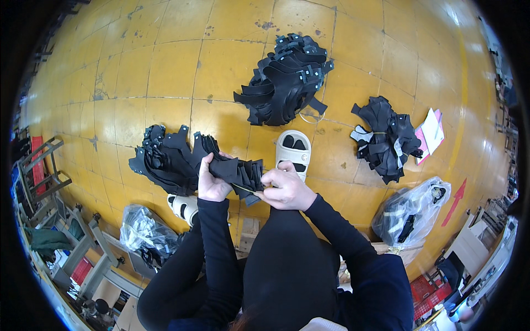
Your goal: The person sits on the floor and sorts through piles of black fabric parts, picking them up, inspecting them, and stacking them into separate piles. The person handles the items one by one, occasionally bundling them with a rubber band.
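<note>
Long stack of thin, matte black, flat cut pieces is held up over the yellow tiled floor, in front of the knees. Left hand wraps its middle, thumb on near side, other fingers mostly hidden behind. Right hand at the stack's right end, thumb and fingertips closed together, seemingly pinching a thin yellowish band along it; exact grip unclear. Pieces look light, bendy, not fragile, probably sliding over each other at the fanned ends; best held with a full wrap round the middle. Loose black heap toward floor's left edge, bigger black heap toward far edge, black bundle toward right edge, beside pink-and-white papers
</note>
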Motion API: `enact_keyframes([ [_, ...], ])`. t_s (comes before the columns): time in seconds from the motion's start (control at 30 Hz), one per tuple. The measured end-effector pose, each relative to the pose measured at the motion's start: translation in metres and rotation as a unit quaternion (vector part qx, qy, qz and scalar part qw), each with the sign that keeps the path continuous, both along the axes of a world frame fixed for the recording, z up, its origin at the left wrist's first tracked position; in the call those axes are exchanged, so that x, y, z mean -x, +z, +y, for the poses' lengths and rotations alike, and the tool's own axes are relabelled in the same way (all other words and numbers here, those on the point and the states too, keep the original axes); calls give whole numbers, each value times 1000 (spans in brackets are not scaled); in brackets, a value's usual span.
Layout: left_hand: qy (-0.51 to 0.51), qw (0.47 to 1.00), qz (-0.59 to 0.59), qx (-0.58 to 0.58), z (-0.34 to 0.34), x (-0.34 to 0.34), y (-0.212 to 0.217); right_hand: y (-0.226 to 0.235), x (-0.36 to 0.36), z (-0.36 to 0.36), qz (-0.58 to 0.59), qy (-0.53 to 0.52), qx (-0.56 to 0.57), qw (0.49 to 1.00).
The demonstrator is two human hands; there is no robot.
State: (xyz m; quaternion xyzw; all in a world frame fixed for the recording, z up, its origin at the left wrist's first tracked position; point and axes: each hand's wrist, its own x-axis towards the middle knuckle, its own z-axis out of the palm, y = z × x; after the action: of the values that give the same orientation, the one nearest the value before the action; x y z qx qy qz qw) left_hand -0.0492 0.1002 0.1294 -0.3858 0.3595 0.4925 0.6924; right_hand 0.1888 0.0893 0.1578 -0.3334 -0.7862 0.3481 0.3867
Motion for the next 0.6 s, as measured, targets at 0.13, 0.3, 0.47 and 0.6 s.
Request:
enact_keyframes([
  [0.13,4,1000,-9,-12,4,1,-1,-9,-6,-8,7,6,-30,1000],
  [0.3,10,987,133,-85,6,-31,-1,-19,-7,-18,76,-38,97,992],
  [0.47,108,978,-36,-176,3,-47,3,-31,-16,-27,48,-150,170,973],
  [0.6,131,946,-34,-296,11,-8,0,-38,-65,-44,-42,-121,120,984],
])
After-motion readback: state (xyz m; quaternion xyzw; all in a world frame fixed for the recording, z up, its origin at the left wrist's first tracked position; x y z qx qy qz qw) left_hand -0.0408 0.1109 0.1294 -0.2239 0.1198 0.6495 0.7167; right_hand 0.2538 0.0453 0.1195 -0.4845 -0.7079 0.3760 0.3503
